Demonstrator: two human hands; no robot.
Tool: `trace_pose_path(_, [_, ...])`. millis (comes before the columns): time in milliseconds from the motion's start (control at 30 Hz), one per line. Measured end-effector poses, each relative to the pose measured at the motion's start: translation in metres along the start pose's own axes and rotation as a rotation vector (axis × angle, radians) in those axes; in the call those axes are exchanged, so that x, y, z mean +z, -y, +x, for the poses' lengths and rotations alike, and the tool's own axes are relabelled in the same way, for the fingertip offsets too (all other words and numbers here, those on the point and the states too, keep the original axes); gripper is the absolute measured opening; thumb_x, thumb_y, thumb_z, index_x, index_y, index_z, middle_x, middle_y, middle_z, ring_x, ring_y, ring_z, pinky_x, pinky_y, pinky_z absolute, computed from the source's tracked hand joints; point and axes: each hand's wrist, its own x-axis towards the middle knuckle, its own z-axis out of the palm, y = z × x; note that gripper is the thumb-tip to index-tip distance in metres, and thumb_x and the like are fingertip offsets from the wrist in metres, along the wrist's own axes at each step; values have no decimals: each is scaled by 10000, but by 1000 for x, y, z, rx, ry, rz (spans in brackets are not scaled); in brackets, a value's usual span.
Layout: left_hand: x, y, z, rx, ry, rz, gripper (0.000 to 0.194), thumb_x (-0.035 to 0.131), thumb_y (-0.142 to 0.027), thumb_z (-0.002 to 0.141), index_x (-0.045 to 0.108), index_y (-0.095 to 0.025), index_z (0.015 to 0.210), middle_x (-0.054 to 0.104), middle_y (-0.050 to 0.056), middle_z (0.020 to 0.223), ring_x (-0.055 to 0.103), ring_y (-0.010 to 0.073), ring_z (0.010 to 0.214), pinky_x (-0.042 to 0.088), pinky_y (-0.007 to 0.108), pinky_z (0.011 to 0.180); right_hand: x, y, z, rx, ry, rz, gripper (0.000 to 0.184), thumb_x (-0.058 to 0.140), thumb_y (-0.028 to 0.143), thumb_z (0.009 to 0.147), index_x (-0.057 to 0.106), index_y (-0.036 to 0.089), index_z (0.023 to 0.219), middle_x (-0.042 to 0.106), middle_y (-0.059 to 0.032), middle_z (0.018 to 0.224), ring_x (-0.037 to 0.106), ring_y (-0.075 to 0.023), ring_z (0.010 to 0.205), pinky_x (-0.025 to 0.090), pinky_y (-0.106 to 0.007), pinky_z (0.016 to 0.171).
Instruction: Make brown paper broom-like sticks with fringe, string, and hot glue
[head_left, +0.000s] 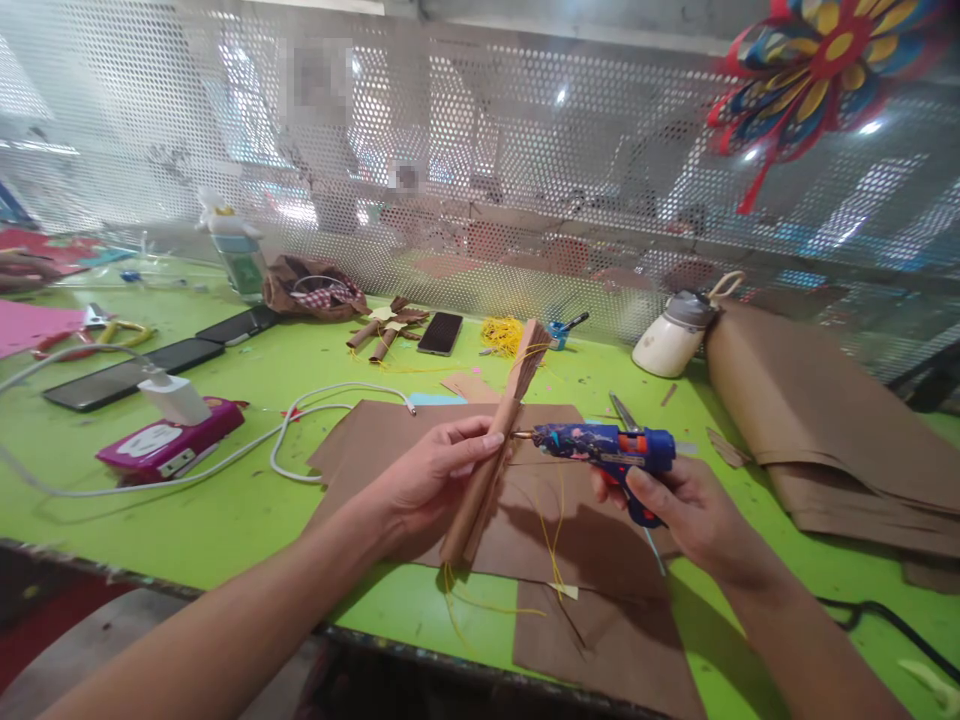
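Observation:
My left hand is closed around a long brown paper roll, held tilted with its fringed end up and away from me. Yellow string hangs from the roll's lower end, and more loops near the top. In my right hand is a blue hot glue gun, its metal nozzle at the roll's side just by my left thumb. Whether glue is coming out is too small to tell. Beneath both hands lie brown paper sheets on the green table.
Farther back are a finished-looking paper figure, a phone, a yellow string bundle and a white bottle. Folded brown paper lies right. A purple power strip with a white cable sits left. A perforated metal screen stands behind.

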Motion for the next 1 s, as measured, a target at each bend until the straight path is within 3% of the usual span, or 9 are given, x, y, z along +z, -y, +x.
trace_pose_path(233, [1,1,-2,-42,-5,-31,318,699,-247,773,641,-172,1076,631,52,841,570,110,604,493,290,615,-1,0,2,-43,-89,-10,324,526,448,885,671,164,833,668,-85,803,570,-159,673,484,-261,607])
trace_pose_path(433, [1,0,-1,-9,-10,-48,282,723,-232,753,658,-150,1014,628,45,805,574,104,631,474,254,629,0,0,-2,-4,-54,-29,349,538,472,870,678,155,825,671,-87,757,583,-173,668,484,-273,596])
trace_pose_path(767, [-1,1,1,3,-47,-29,245,740,-214,735,677,-122,953,633,37,772,557,79,608,437,222,618,-3,-3,-5,13,-23,-104,365,502,476,890,671,167,792,544,-33,649,479,-147,615,375,-262,537])
trace_pose_path(1000, [-1,2,0,-7,-49,-25,266,735,-223,738,676,-125,978,639,41,772,560,86,593,439,235,615,-1,-1,-4,11,-62,-106,359,515,484,880,656,168,784,545,-41,671,465,-151,629,349,-268,534])
